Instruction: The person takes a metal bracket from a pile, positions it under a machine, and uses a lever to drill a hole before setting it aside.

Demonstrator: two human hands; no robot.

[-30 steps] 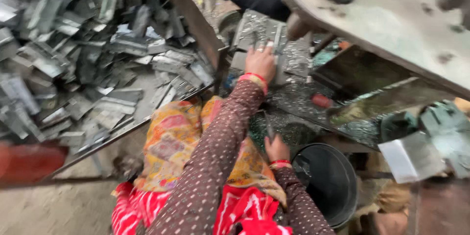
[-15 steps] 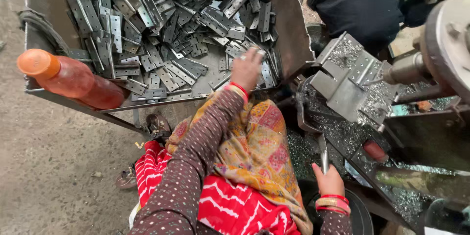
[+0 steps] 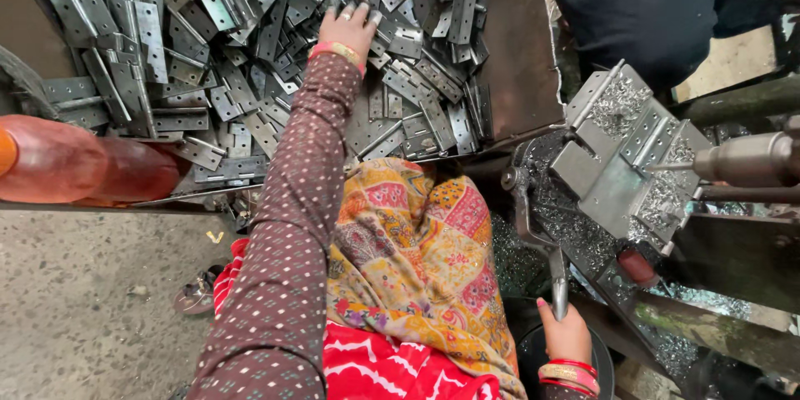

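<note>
One orange bottle (image 3: 75, 162), countless hinges (image 3: 217, 50)

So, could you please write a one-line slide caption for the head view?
Left hand reaches into a tray of metal hinges; right hand grips a lever.

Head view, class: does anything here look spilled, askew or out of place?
Yes. Metal shavings lie spilled over the drilling jig and the surface below. The metal hinges sit in a jumbled heap where the left hand reaches. An orange bottle lies on its side at the tray's edge.
</note>
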